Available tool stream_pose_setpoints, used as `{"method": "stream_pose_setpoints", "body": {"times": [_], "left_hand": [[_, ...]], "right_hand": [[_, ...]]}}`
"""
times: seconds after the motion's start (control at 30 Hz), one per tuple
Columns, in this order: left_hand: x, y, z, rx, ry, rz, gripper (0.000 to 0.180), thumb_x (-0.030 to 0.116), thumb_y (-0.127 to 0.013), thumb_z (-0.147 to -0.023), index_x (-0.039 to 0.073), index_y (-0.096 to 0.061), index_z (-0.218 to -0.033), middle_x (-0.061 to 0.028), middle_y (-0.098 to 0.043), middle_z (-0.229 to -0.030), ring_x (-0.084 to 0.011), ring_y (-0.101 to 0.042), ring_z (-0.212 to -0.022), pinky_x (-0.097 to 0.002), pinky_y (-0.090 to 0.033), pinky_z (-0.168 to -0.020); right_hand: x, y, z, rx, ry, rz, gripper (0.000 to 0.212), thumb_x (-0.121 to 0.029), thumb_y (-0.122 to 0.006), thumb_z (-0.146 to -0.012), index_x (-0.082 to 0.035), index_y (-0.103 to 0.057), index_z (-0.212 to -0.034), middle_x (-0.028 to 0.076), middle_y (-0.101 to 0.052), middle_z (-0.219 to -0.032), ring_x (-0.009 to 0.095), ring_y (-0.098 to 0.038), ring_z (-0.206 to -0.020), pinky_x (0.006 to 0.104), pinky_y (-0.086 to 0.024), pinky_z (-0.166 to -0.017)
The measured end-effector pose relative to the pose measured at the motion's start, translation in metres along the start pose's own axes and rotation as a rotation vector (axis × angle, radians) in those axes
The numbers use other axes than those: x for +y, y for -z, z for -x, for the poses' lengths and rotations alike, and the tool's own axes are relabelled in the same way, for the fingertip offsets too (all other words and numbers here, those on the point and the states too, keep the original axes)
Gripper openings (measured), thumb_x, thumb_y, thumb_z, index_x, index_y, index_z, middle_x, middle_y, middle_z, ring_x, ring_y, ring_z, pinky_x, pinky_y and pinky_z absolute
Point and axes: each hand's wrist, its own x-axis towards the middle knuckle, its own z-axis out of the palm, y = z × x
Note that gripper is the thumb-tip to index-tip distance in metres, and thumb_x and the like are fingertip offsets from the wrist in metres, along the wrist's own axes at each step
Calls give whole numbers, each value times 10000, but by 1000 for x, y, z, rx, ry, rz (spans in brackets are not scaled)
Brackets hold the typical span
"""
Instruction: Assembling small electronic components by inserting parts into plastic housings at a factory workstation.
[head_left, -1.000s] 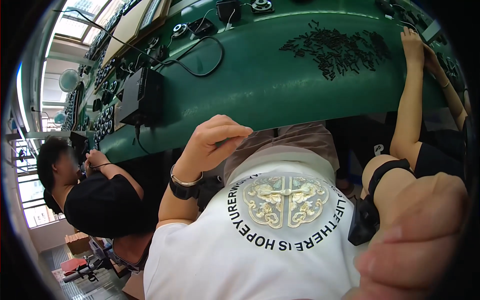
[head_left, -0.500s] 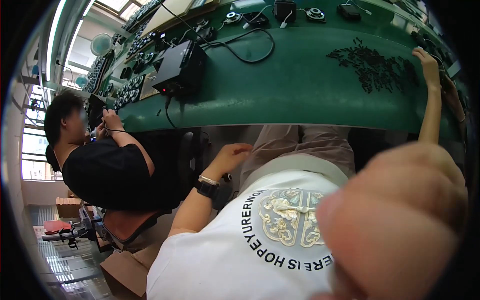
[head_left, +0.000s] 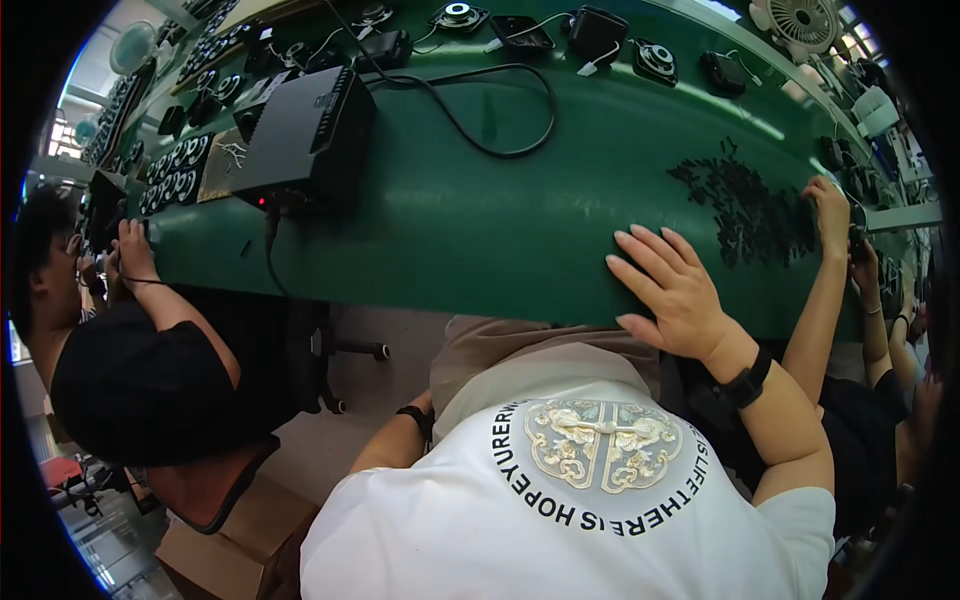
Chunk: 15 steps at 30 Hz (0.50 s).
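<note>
My right hand [head_left: 672, 292] is spread at the near edge of the green table [head_left: 480, 235], palm down, fingers apart and holding nothing. A dark band circles its wrist. Nearest to it, farther right, lies a scattered pile of small black pieces [head_left: 745, 205], too small to name. My left hand [head_left: 425, 401] is down beside my waist, with a dark band at the wrist; its fingers are hidden, so what it holds, if anything, does not show.
A black power-supply-like box [head_left: 310, 140] with a red light stands left, its cable [head_left: 545, 110] looping behind. Small speaker-like parts [head_left: 655, 60] line the far side. A co-worker's hand [head_left: 828, 212] reaches beside the pile; another person [head_left: 150, 370] sits at left.
My right hand, blurred close to the camera before, now rests at the table edge. My left hand has dropped back from my lap to my side. The view has shifted.
</note>
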Motion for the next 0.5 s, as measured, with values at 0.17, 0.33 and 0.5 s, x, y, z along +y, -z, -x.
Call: {"method": "stream_pose_setpoints", "body": {"times": [0.17,0.33,0.5], "left_hand": [[14,-1,-27,-129,162,28,461,356,-559,-969,77,-573,-1335,-52,-660,-1186,-174,-619,-1045,-354,-502,-886],[39,-18,-41,-276,271,47,465,357,-558,-970,77,-567,-1342,-53,-657,-1195,-175,-616,-1056,-357,-500,-891],[59,-40,-39,-351,285,52,470,359,-556,-972,78,-561,-1348,-53,-653,-1205,-176,-613,-1067,-361,-499,-896]], "right_hand": [[8,7,2,-173,-33,-15,541,-457,-548,-914,-90,-581,-1309,165,-507,-1417,359,-446,-1338,528,-261,-1154],[19,-7,6,-206,55,38,480,-493,-448,-979,-160,-571,-1303,139,-499,-1410,334,-436,-1342,550,-251,-1157],[13,-12,12,-159,46,73,442,-460,-438,-998,-208,-550,-1344,84,-447,-1471,270,-362,-1407,505,-200,-1189]]}}
